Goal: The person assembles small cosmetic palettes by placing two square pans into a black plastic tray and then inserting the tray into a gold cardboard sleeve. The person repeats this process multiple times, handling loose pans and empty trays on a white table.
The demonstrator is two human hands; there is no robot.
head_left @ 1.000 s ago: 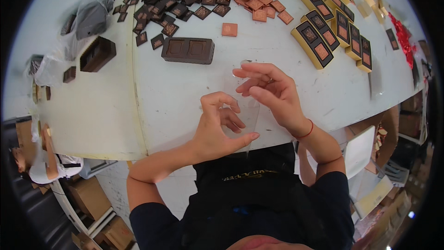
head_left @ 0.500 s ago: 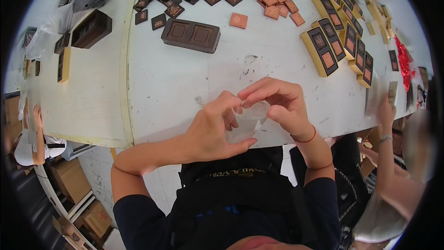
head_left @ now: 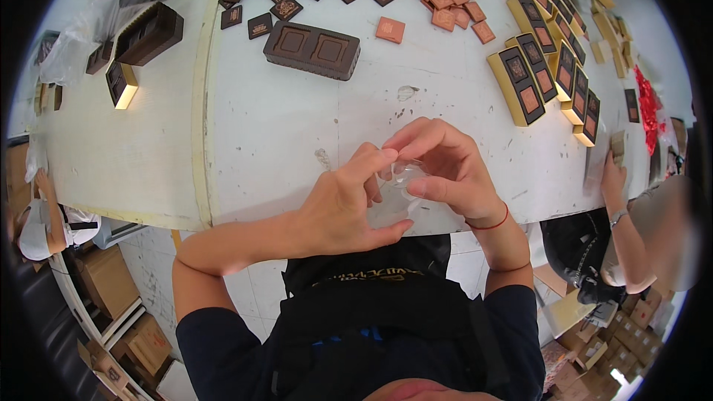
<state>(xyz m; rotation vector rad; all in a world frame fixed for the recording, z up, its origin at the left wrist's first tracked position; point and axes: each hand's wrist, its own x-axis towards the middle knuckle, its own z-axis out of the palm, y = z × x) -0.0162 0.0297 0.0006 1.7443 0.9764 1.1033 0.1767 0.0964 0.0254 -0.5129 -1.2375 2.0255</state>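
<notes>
Just over the table's near edge, my left hand and my right hand hold a clear, thin plastic piece between them. It looks like a small see-through sleeve or box; its exact shape is hard to make out. My index fingertips meet at its top. My right thumb presses on its near side, while my left thumb stretches out below it. Beyond my hands lies a dark brown tray with two square recesses. A single copper-coloured square packet rests beside the tray.
Piles of black square packets and copper ones cover the far table. Gold boxes with filled dark trays stand at right. Stacked trays and a gold box sit at left. Other people work at both sides.
My right thumb has shifted slightly inward over the clear plastic. At left, the gold box now sits tilted, further from the near edge. The person at right has moved their arm and body.
</notes>
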